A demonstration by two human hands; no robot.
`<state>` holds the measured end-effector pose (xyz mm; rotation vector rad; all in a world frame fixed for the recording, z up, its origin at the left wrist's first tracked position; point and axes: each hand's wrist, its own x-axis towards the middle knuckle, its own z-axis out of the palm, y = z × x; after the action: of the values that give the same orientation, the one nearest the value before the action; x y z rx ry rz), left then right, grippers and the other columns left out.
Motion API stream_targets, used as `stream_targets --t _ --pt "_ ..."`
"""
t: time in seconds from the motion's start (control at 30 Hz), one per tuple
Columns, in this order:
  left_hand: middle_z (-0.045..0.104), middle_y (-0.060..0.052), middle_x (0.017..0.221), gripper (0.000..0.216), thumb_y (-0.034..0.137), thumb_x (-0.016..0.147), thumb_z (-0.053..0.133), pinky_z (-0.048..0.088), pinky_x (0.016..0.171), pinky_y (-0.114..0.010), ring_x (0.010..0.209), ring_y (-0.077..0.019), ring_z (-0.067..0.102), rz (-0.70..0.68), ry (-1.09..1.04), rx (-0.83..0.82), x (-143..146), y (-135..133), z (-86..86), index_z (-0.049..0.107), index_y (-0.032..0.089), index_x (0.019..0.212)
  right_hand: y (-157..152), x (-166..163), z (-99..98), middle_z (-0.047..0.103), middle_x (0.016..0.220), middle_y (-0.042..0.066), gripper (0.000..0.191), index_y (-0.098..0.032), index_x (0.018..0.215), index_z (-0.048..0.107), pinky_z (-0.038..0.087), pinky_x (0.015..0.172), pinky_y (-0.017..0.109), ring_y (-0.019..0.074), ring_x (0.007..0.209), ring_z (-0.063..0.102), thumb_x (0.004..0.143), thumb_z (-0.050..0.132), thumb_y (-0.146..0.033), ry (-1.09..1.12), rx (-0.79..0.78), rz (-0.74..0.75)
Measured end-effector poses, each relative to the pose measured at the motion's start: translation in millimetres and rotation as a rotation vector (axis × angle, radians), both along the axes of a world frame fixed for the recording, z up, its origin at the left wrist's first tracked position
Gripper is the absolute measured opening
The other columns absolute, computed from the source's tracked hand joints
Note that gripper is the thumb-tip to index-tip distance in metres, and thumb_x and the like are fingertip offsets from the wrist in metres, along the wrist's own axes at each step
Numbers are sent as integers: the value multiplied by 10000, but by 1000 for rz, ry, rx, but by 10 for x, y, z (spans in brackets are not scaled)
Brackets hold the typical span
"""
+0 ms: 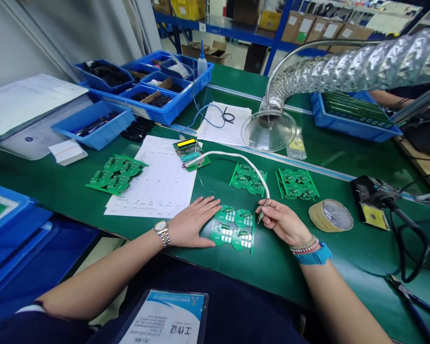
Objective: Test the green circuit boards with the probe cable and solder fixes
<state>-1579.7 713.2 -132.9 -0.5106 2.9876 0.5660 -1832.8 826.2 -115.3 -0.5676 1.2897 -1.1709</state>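
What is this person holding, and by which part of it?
The right hand pinches a metal-tipped tool on a white cable, near its tip; the left hand holds nothing.

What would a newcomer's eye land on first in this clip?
The silver foil extraction duct with its clear hood arches across the upper right. At centre, the left hand rests on a green circuit board panel, while the right hand pinches a pointed tool on a white cable.

Four green circuit-board panels (232, 229), one tape roll (330, 215), one cabled probe (260, 217).
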Motion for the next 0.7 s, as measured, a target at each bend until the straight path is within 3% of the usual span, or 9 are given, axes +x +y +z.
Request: stream_targets --t 0.17,0.3,0.7 --pt "215 -126 1473 926 684 689 525 145 1108 -468 1361 -298 167 -30 -30 31 -95 -111 41 296 116 1383 -14 126 8 616 746 9 197 -173 805 567 465 557 235 95 588 554 713 681 -304 249 -159 58" --pt "207 -111 1477 932 707 686 508 139 1106 -475 1365 -296 155 -31 24 60 -103 -127 -6 278 147 1395 -66 144 -18 630 814 27 113 -180 801 567 482 713 277 136 753 601 778 622 -276 530 -317 88" --pt "194 -109 1480 934 710 695 497 117 1110 -463 1369 -292 138 -34 35 84 -88 -134 -66 272 136 1397 -90 134 -121 612 819 29 108 -206 837 543 472 704 298 155 741 585 820 566 -310 730 -341 170"
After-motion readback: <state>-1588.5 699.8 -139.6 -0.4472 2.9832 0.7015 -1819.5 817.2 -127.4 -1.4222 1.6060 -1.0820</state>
